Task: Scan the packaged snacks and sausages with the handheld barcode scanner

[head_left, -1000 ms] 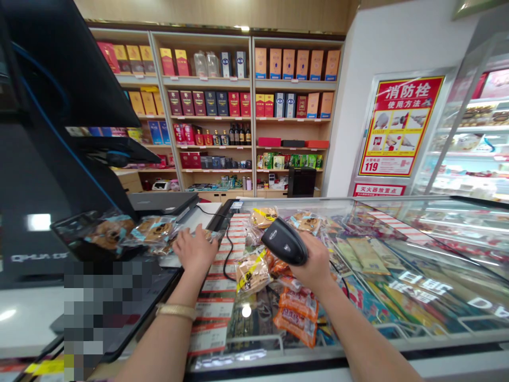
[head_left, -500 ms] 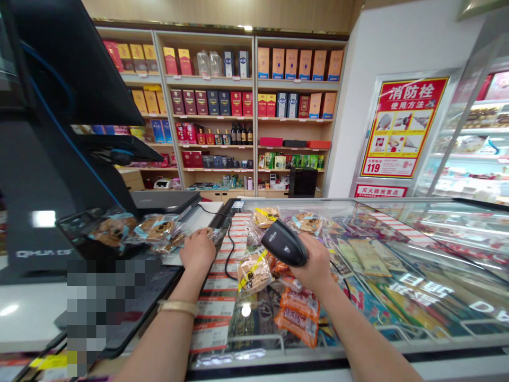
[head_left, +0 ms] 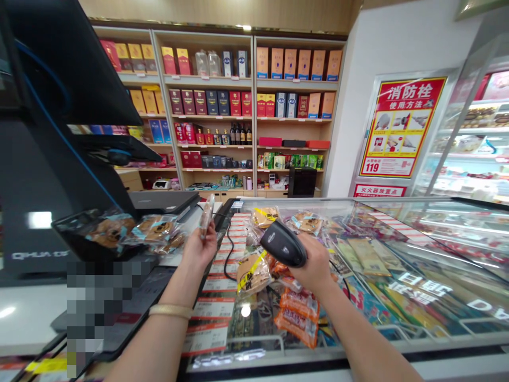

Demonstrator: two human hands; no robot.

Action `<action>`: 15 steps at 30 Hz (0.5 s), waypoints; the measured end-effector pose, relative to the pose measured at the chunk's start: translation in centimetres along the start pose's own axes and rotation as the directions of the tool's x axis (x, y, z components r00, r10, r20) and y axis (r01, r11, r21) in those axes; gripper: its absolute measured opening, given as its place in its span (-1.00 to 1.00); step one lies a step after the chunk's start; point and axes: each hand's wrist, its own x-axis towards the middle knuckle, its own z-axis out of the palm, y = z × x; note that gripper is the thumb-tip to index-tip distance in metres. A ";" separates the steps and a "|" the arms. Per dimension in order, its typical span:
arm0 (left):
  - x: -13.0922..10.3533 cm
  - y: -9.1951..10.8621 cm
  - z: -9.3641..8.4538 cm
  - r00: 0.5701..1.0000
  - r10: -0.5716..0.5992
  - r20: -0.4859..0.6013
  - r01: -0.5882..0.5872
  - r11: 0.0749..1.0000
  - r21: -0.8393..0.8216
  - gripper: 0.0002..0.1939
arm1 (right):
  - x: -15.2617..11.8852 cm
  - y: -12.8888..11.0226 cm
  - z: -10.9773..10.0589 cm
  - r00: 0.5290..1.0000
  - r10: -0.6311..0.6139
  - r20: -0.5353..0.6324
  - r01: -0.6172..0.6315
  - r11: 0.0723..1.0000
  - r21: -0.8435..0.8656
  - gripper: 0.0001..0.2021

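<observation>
My left hand (head_left: pixel 201 245) is closed on a packaged cookie (head_left: pixel 206 215), held up on its edge above the left side of the counter. Wrapped round a black barcode scanner (head_left: pixel 283 244), my right hand (head_left: pixel 315 263) stays over the glass top, the scanner's head pointing left. Beneath and around the scanner lie wrapped cookies with yellow print (head_left: pixel 253 272) and orange snack packets (head_left: pixel 297 317). Left of my left hand, more wrapped cookies with blue print (head_left: pixel 156 228) lie by a black tray (head_left: pixel 71 233). Another such cookie (head_left: pixel 307 222) rests behind the scanner.
A glass-topped freezer (head_left: pixel 401 318) stretches to the right, with packaged goods under the glass. Price labels (head_left: pixel 210 307) run along its left side. A black screen terminal (head_left: pixel 40 175) rises at the left. The scanner's black cable (head_left: pixel 228 254) curls over the labels. Shelves of boxes stand behind.
My left hand has lifted a packaged cookie off the counter and turned it upright. The right hand with the scanner has hardly moved.
</observation>
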 end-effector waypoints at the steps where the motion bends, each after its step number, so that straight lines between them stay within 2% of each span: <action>1: -0.3 -0.2 0.1 0.992 -0.116 0.057 0.120 0.990 -0.072 -0.74 | 0.0 0.0 0.0 1.000 -0.001 0.006 0.001 1.000 0.001 -0.92; 3: -0.8 -0.7 0.1 0.954 -0.264 0.145 0.284 0.949 -0.140 -0.71 | 0.0 0.0 -0.1 1.000 -0.007 0.024 0.007 1.000 0.003 -0.94; 6: -1.3 -2.0 0.0 0.910 -0.356 0.211 0.385 0.916 -0.113 -0.69 | 0.1 -0.1 -0.1 0.999 -0.030 0.040 0.030 1.000 0.009 -0.92; 10: -1.5 -3.4 -0.2 0.878 -0.398 0.264 0.411 0.912 0.010 -0.72 | 0.1 -0.3 -0.1 0.997 -0.059 0.043 0.060 0.998 -0.008 -0.86; 15: -1.8 -4.2 -0.2 0.871 -0.401 0.283 0.378 0.916 0.135 -0.78 | 0.2 -0.3 0.0 0.997 -0.042 0.061 0.042 0.999 -0.010 -0.87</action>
